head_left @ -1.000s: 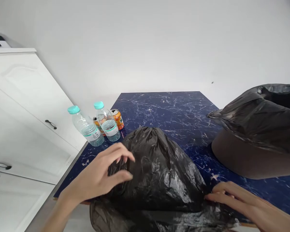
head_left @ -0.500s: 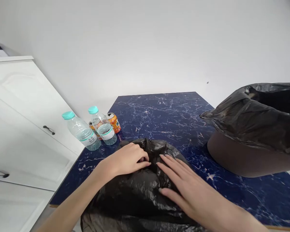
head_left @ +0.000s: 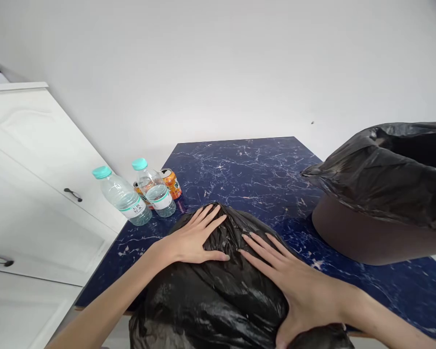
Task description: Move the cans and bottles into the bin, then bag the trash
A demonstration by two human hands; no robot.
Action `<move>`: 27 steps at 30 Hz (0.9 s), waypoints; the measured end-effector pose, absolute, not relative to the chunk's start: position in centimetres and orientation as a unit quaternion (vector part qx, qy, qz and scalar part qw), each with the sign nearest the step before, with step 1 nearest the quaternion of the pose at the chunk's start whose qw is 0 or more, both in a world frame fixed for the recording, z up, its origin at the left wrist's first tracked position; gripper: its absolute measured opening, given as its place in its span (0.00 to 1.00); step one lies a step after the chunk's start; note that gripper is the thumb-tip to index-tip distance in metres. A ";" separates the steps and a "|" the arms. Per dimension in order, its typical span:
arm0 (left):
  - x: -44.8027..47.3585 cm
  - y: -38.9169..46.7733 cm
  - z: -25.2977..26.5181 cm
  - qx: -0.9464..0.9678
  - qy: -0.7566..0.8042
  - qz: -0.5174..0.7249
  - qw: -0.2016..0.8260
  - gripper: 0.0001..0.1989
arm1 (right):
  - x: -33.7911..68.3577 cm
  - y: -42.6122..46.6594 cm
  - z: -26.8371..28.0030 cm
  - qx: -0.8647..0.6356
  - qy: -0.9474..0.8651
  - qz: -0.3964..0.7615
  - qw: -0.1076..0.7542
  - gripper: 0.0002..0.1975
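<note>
A full-looking black plastic garbage bag (head_left: pixel 218 300) bulges at the near edge of the blue marbled table. My left hand (head_left: pixel 194 237) lies on its upper left side, fingers spread and pointing away from me. On the bag's right side rests my right hand (head_left: pixel 290 271), also open, with the thumb pointing down towards me. Both palms press against the plastic, and creases run between them. What is inside the bag is hidden.
Two water bottles with turquoise caps (head_left: pixel 140 164) stand at the table's left edge, beside orange drink cans (head_left: pixel 171 183). At the right is a brown bin (head_left: pixel 356 232) lined with a black bag (head_left: pixel 385 184). A white cabinet (head_left: pixel 51 169) stands left of the table (head_left: pixel 232 169).
My left hand has uncurled and spread its fingers over the bag's top. My right hand has spread wider, its thumb swinging down towards me. The gathered hollow in the bag has smoothed out.
</note>
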State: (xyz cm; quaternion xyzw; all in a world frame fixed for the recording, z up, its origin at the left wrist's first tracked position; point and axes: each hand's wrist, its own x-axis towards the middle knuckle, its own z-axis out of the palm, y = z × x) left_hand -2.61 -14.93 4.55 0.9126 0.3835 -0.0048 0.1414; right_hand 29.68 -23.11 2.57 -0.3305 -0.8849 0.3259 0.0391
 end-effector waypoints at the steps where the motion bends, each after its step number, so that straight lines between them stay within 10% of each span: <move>1: -2.9 -14.8 4.1 0.910 0.390 -0.009 0.140 0.53 | 30.1 -22.6 2.8 -0.338 -0.880 0.332 0.025 0.73; 10: -1.5 -13.5 1.1 0.865 0.495 0.076 0.035 0.41 | 29.0 -22.0 5.1 -0.453 -0.846 0.212 0.185 0.32; 27: -2.8 -14.1 5.0 0.889 0.446 0.104 0.010 0.21 | 30.0 -25.7 3.6 -0.443 -0.886 0.067 0.124 0.13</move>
